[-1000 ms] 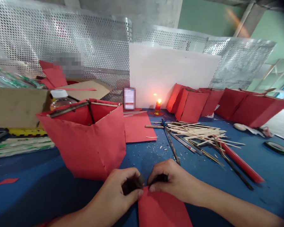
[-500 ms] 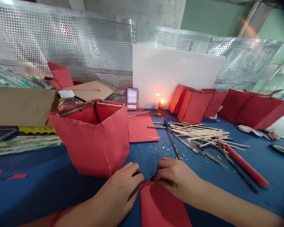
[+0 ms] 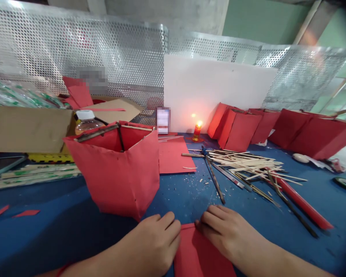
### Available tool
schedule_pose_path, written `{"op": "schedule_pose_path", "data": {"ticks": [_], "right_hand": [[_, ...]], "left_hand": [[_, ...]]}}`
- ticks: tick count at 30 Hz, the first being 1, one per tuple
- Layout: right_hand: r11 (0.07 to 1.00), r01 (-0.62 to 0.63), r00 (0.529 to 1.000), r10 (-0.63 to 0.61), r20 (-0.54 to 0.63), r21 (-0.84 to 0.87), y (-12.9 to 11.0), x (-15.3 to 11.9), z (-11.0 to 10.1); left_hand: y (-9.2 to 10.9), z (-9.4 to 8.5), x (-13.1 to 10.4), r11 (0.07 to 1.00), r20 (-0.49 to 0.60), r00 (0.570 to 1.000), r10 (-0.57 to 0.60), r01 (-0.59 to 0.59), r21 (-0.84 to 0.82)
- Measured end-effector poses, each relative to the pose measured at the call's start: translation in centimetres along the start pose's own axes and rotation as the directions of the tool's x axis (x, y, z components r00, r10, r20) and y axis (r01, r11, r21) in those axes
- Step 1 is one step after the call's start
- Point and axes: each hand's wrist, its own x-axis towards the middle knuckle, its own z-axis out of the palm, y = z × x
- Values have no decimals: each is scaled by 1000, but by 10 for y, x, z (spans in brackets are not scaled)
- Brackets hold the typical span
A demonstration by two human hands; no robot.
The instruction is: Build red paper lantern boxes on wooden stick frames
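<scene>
A folded red paper (image 3: 192,256) is touched at its far edge by the left grip (image 3: 154,240) and the right grip (image 3: 229,232), and is laid between and nearer than both; the fingers of each are curled, but whether the paper is pinched or only pressed cannot be told. The blue surface (image 3: 173,196) is strewn with pale crumbs just beyond the grips. A large red paper container (image 3: 115,173) is stood beyond the left grip; beyond the right, thin sticks (image 3: 253,163) are heaped. Farther off, a lit candle (image 3: 197,132) is backed by a white board (image 3: 213,88), and the room is screened by perforated metal (image 3: 127,50), with a green wall (image 3: 265,23) seen above. Green print is borne by wrapped packs (image 3: 46,173) far left of the grips, too small to be read; the screen of an upright phone (image 3: 163,120) is blurred.
</scene>
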Motion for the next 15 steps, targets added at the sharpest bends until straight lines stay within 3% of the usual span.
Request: {"op": "schedule_pose_path", "data": {"ticks": [9, 15], "right_hand": [[988, -78, 996, 82, 27, -130, 4, -27, -7], [979, -112, 993, 103, -58, -168, 2, -35, -4]], "left_hand": [[2, -16, -2, 996, 24, 999, 41, -43, 76], [-1, -15, -4, 996, 26, 998, 52, -54, 66]]}}
